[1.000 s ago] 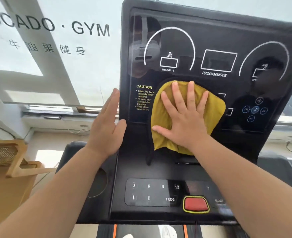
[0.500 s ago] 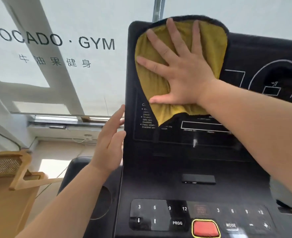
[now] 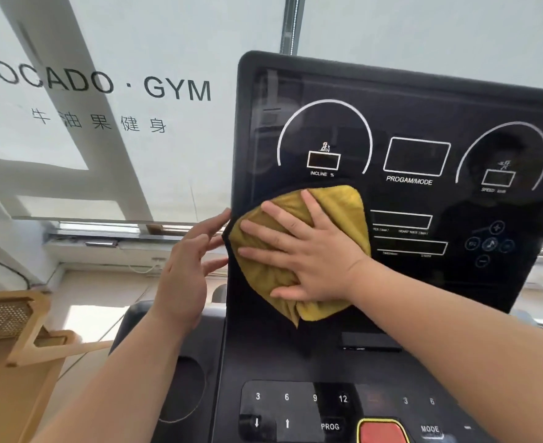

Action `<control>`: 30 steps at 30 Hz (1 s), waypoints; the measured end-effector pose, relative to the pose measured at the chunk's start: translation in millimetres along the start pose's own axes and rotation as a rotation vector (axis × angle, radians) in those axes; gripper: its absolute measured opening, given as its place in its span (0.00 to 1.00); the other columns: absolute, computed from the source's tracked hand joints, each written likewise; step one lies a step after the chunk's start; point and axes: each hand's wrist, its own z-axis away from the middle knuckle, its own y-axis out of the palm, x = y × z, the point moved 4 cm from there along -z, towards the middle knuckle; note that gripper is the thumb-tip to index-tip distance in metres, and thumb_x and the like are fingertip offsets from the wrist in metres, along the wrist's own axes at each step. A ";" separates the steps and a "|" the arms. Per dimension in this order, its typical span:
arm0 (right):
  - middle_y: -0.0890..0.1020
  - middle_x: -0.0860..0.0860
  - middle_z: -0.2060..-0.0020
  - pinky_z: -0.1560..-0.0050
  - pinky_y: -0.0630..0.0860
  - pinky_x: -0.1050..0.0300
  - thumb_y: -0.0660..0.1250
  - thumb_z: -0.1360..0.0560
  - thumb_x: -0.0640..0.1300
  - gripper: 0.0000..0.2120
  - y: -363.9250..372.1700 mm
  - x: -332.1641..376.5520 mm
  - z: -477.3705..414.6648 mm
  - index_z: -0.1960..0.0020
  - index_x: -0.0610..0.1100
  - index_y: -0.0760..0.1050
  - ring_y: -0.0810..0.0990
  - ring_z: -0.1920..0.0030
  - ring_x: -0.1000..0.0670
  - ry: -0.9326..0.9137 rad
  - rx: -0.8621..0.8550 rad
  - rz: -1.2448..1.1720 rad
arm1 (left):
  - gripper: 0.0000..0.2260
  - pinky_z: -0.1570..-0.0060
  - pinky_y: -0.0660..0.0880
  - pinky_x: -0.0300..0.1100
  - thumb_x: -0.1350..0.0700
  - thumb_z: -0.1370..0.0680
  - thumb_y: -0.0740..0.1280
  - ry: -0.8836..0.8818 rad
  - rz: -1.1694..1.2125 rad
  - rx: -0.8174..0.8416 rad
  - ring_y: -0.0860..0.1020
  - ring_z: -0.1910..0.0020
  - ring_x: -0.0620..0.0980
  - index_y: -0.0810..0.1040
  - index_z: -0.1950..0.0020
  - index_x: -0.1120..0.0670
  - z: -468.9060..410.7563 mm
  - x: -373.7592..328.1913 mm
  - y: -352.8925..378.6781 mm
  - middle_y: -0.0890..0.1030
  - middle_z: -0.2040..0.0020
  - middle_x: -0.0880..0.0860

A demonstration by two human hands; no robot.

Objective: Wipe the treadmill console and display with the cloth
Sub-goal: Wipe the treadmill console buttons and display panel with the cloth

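Two hands are at work. The right hand (image 3: 315, 254) lies flat with its fingers straight and spread, pressing the cloth (image 3: 340, 206) against the lower left of the display (image 3: 417, 123), near the centre of the frame; it pinches nothing. The left hand (image 3: 184, 276), fingers straight and slightly apart, touches the display's left edge, probably to brace it. The step in hand looks like wiping the display's left side. Whether the dials on the right or the keypad (image 3: 283, 407) at the bottom have been wiped, I cannot tell. The next move likely calls for a flat, firm sweep to the right so the bunched cloth does not slip from under the palm. After that comes the keypad, with a light touch near the red button (image 3: 382, 431). The display is dark, glossy and reflective. At upper left a pale blind (image 3: 136, 43) bears "GYM" lettering, and a wooden stand (image 3: 14, 330) sits at lower left.
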 end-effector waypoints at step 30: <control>0.50 0.52 0.16 0.23 0.39 0.27 0.53 0.25 0.78 0.42 -24.1 -64.7 -6.1 0.17 0.62 0.50 0.46 0.17 0.39 0.301 -0.126 0.023 | 0.26 0.32 0.71 0.63 0.50 0.24 0.51 -0.061 0.125 0.031 0.77 0.31 0.48 0.79 0.32 0.54 -2.6 2.9 -5.7 0.81 0.33 0.48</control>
